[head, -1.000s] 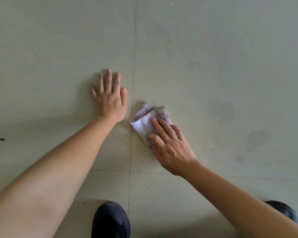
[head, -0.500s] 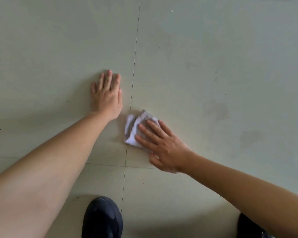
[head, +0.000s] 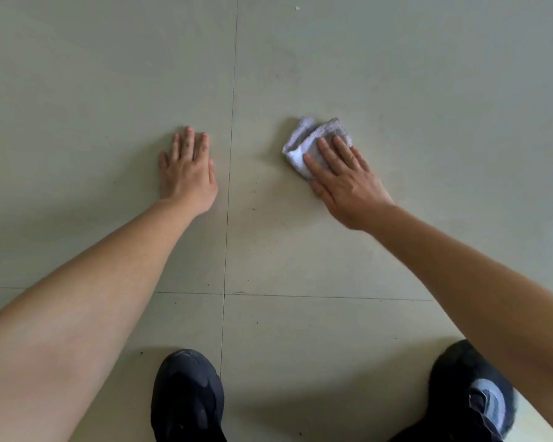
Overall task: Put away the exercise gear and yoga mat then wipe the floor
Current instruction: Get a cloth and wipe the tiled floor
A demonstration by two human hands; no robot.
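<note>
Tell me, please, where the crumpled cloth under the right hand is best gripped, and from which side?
Grip the cloth at its bunched far edge, coming from above. The right hand lies flat on its near half, so only the far folds show free. They rise in ridges off the floor, which probably gives curling fingers something to pinch.

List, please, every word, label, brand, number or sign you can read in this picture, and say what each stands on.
None: no text can be read anywhere.
The cloth under the right hand is plain.
The floor shows only joints and specks.
The left shoe and right shoe show no legible brand; the right shoe's pale patch carries no letters that can be made out.
</note>
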